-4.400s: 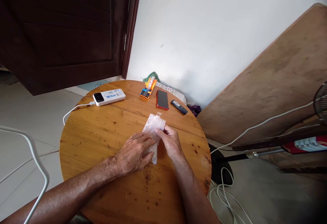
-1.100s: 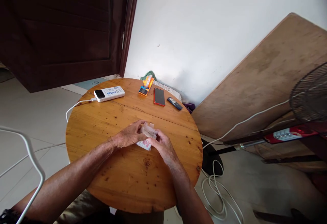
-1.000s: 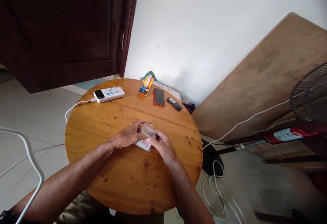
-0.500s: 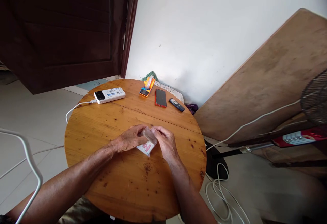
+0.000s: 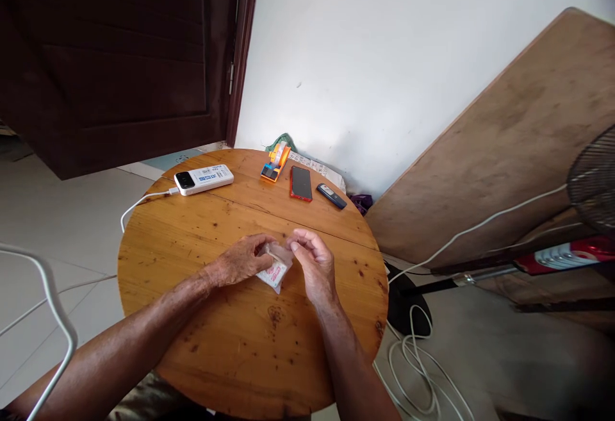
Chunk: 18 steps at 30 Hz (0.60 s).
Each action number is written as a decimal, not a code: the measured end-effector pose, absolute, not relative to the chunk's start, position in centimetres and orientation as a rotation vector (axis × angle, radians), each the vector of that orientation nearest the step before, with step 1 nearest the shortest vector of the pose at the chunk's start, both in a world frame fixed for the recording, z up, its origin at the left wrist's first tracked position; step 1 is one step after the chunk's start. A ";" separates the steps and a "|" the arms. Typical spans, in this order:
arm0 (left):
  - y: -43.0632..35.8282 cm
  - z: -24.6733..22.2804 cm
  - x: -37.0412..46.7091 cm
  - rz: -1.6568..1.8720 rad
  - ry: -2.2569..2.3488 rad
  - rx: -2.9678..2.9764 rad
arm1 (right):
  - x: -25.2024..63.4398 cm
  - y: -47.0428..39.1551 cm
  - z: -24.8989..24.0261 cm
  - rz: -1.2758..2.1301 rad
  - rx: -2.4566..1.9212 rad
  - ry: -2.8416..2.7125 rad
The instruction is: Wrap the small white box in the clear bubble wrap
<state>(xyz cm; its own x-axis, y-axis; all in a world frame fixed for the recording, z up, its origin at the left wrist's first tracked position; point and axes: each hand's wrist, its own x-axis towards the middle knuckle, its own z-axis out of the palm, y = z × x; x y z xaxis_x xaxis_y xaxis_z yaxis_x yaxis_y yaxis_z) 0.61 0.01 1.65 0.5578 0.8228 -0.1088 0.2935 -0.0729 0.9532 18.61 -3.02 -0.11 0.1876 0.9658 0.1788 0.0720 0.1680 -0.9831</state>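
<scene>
A small clear plastic bag [image 5: 275, 273] with red print on a white ground is tilted just above or on the round wooden table [image 5: 225, 344]; I cannot tell if it touches. My left hand [image 5: 245, 258] grips it from the left, thumb over its front and fingers behind. Its upper end looks loose and crumpled. My right hand [image 5: 313, 261] is at the bag's upper right corner, thumb and forefinger pinched together. Whether these fingertips hold the bag's edge or something small and see-through, I cannot make out.
Along the table's far side lie a white power bank [image 5: 204, 179] with a plugged-in cable, an orange tape dispenser [image 5: 275, 162], a red-edged phone [image 5: 301, 183] and a dark handheld device [image 5: 331, 196]. A fan [image 5: 596, 181] stands right; cable coils [image 5: 418, 350] lie on the floor.
My right hand's pinched fingertips have shifted slightly up and away from the bag's upper corner. The left hand keeps its grip, and more of the bag's upper end shows. The view has shifted a little.
</scene>
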 end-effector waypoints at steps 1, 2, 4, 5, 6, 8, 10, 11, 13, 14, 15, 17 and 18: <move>0.0 1.6 0.6 0.572 0.956 1.643 | 18.7 -3.0 -0.1 0.900 -1.203 -1.183; 0.0 1.5 0.6 0.573 0.959 1.646 | 18.7 -3.0 -0.1 0.891 -1.203 -1.184; 0.1 1.4 0.6 0.578 0.962 1.645 | 18.8 -2.9 -0.2 0.877 -1.213 -1.193; 0.1 1.4 0.6 0.580 0.959 1.642 | 18.8 -2.9 -0.3 0.871 -1.219 -1.199; 0.1 1.3 0.6 0.581 0.955 1.637 | 18.8 -2.9 -0.3 0.864 -1.224 -1.202; 0.0 1.2 0.6 0.595 0.956 1.617 | 18.8 -2.8 -0.3 0.849 -1.227 -1.202; 0.0 1.1 0.7 0.607 0.949 1.593 | 18.8 -2.8 -0.3 0.835 -1.223 -1.205; 0.0 1.1 0.7 0.613 0.942 1.579 | 18.7 -2.8 -0.3 0.827 -1.219 -1.212; 0.0 1.0 0.8 0.614 0.931 1.562 | 18.5 -2.9 -0.2 0.809 -1.207 -1.238; 0.0 1.0 0.8 0.610 0.932 1.559 | 18.4 -2.9 -0.2 0.801 -1.199 -1.252; 0.0 1.0 0.8 0.608 0.938 1.558 | 18.3 -2.9 -0.1 0.795 -1.189 -1.263; 0.0 0.9 0.9 0.601 0.945 1.551 | 18.0 -3.1 -0.1 0.797 -1.172 -1.277; 0.1 0.9 0.9 0.600 0.942 1.544 | 17.9 -3.1 0.0 0.804 -1.166 -1.279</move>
<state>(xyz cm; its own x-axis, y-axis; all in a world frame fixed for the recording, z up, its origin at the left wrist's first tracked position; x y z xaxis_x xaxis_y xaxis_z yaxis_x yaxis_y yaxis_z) 0.87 0.05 0.88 0.5437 0.8296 -0.1274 0.2344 -0.0043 0.9721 17.91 -3.14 -0.04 0.1655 0.9427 0.2899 0.1479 0.2668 -0.9523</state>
